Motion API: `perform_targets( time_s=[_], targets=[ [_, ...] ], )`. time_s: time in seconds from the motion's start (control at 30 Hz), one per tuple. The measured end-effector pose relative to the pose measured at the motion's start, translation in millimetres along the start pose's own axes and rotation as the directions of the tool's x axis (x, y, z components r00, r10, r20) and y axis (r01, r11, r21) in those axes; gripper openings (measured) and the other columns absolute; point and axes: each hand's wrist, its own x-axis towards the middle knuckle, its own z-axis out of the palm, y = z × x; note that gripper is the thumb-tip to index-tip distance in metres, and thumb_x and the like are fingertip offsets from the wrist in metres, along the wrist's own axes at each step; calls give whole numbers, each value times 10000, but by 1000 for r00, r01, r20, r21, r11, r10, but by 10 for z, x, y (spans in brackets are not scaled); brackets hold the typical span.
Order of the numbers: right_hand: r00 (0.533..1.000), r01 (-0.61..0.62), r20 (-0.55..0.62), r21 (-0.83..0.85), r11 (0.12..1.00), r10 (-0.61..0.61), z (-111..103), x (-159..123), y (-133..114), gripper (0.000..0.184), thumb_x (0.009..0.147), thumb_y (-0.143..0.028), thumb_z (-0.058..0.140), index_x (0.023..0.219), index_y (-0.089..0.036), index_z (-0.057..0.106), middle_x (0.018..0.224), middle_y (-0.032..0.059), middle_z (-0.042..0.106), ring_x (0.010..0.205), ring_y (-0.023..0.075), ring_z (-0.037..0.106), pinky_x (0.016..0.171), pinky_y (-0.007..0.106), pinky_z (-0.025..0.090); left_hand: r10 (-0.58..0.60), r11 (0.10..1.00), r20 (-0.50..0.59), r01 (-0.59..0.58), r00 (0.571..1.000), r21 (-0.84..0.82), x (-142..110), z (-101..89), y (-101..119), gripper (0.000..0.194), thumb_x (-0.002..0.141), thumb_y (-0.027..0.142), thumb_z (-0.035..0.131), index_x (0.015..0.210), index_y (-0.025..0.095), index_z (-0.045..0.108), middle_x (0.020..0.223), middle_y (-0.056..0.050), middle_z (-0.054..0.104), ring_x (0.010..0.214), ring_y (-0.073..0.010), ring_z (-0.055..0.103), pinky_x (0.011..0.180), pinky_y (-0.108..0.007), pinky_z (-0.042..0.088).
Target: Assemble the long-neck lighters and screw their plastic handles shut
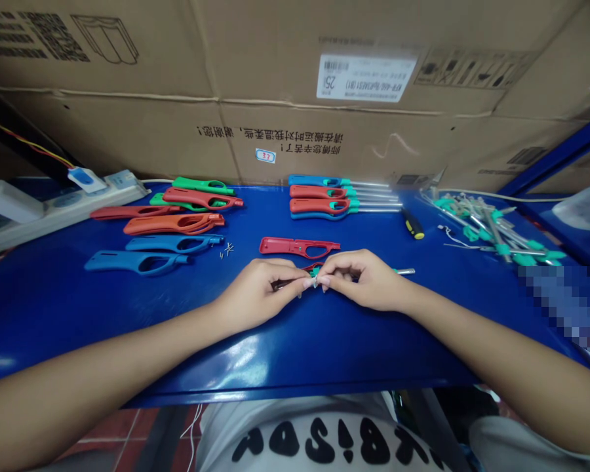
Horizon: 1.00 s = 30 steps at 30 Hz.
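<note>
My left hand (263,292) and my right hand (358,280) meet over the middle of the table, fingers pinched together. Between their fingertips is a small pale-and-green piece (315,280) of a long-necked gas lighter. Under the hands lies that lighter, mostly hidden: a bit of red shell shows, and its metal tube (406,271) sticks out to the right of my right hand. Just beyond, a red lighter shell half (299,247) lies flat, with its trigger loop to the right.
Green, red, orange and blue handle shells (174,224) lie left, beside small screws (227,250). Several lighters with tubes (319,200) are stacked at the back. Right are a screwdriver (413,224) and a pile of tubes with green fittings (496,229). A power strip (93,203) sits far left, cardboard (275,72) behind.
</note>
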Motion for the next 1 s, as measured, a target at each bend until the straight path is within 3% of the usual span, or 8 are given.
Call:
perform_targets(
  time_s=[0.2, 0.57, 0.77, 1.0],
  targets=[
    [999, 41, -12, -37, 998, -42, 9, -4, 13, 239, 905, -352, 627, 845, -144, 728, 713, 28, 665, 560, 91, 497, 515, 214, 372, 9, 1000, -15, -9, 1000, 10, -12, 19, -9, 206, 977, 283, 614, 1014, 198, 798, 796, -13, 702, 705, -126, 623, 651, -227, 439],
    [1000, -22, 6, 121, 992, 22, -36, 17, -42, 280, 889, -424, 662, 796, -162, 697, 728, 13, 687, 510, 74, 502, 527, 228, 414, -46, 997, -23, 45, 999, -56, 19, 15, 28, 238, 970, 303, 618, 880, 158, 784, 781, -22, 711, 732, -145, 648, 712, -244, 484],
    [999, 40, -34, 118, 992, -36, -30, 16, 32, 270, 859, -432, 697, 873, -166, 741, 823, 51, 738, 688, 135, 627, 620, 255, 478, -60, 996, -33, 57, 998, -62, 17, 1, 20, 229, 965, 301, 623, 889, 155, 781, 785, -27, 721, 745, -148, 655, 727, -241, 495],
    [999, 1, -34, 114, 994, 3, -40, 10, 27, 277, 859, -441, 701, 859, -165, 724, 794, 41, 714, 677, 133, 606, 627, 262, 471, -42, 998, -45, 40, 998, -48, 12, 13, 27, 251, 971, 326, 619, 866, 162, 778, 790, -32, 726, 738, -152, 661, 722, -250, 505]
  ],
)
